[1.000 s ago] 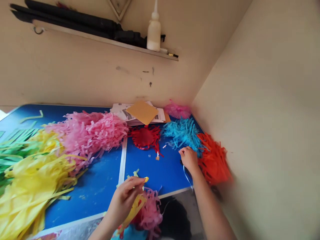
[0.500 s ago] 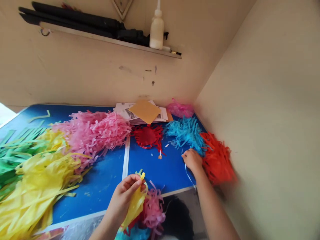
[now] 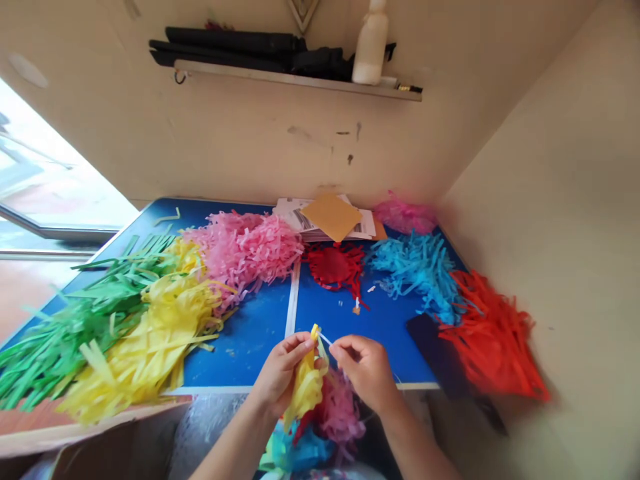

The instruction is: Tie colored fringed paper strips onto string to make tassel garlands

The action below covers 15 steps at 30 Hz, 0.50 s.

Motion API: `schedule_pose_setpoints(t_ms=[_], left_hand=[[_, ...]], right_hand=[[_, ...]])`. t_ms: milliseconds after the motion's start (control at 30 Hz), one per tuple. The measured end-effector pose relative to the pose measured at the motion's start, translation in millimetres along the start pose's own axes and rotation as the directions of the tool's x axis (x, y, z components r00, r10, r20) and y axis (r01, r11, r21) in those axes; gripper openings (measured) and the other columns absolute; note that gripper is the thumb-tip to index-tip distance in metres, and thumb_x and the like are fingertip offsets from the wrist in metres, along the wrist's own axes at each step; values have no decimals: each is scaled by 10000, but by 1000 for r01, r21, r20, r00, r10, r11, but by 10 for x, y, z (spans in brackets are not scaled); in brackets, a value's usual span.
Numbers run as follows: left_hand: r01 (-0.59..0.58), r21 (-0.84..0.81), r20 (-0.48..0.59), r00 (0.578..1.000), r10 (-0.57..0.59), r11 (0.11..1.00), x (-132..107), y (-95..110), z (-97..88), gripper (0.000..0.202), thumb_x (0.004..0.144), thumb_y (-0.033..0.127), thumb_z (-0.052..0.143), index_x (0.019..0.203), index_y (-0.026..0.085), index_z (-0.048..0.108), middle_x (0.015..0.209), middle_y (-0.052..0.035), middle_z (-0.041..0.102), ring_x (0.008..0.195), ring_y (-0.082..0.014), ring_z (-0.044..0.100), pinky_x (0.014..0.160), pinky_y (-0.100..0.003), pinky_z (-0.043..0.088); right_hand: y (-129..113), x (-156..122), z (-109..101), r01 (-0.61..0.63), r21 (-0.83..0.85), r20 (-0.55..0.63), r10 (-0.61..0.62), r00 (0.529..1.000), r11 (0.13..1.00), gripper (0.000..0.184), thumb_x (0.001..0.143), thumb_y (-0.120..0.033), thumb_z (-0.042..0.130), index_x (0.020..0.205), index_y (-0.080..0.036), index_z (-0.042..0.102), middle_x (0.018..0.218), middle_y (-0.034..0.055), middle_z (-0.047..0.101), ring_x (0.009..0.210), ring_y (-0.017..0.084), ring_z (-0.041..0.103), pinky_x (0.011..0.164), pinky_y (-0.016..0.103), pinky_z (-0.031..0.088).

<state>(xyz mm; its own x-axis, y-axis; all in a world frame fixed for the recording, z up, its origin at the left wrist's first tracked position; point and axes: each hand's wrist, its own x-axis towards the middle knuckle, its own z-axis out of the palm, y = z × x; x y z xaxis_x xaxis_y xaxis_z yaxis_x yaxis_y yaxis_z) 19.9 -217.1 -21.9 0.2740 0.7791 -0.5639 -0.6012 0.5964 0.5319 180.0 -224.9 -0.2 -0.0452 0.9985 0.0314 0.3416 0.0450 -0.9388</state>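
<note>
My left hand pinches the top of a yellow fringed paper tassel, its frills hanging below the fingers. Close on its right, my right hand pinches a thin pale ribbon that reaches toward the tassel's top. Whether the ribbon is wrapped around it I cannot tell. Below both hands hang pink fringed paper and blue fringed paper, with a bit of red between them. How these join the yellow tassel is hidden.
On the blue table lie green, yellow, pink, red, light-blue and orange-red fringe. Paper sheets and a tan square sit behind. A wall shelf carries a white bottle.
My right hand has come from beside the light-blue fringe to my left hand, bringing the ribbon to the yellow tassel. The camera view has turned left.
</note>
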Motion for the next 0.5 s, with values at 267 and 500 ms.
schedule_pose_setpoints(t_ms=[267,500], left_hand=[[-18,-7,-1,1000,18,1000,-60,29,-8,374,555,302,888,757,167,604,602,13,624,518,-149,623,511,-254,502],[-198,265,35,980,196,944,-84,-67,-50,283,638,357,828,769,173,658,675,-1,654,581,-126,601,596,-244,489]], right_hand=[[-45,-24,8,69,-78,34,-67,997,995,222,842,-257,583,644,-187,656,612,-4,651,565,123,571,565,207,414],[38,-6,62,51,-52,92,-46,995,997,173,869,-324,606,804,-196,703,728,19,703,661,153,635,630,227,473]])
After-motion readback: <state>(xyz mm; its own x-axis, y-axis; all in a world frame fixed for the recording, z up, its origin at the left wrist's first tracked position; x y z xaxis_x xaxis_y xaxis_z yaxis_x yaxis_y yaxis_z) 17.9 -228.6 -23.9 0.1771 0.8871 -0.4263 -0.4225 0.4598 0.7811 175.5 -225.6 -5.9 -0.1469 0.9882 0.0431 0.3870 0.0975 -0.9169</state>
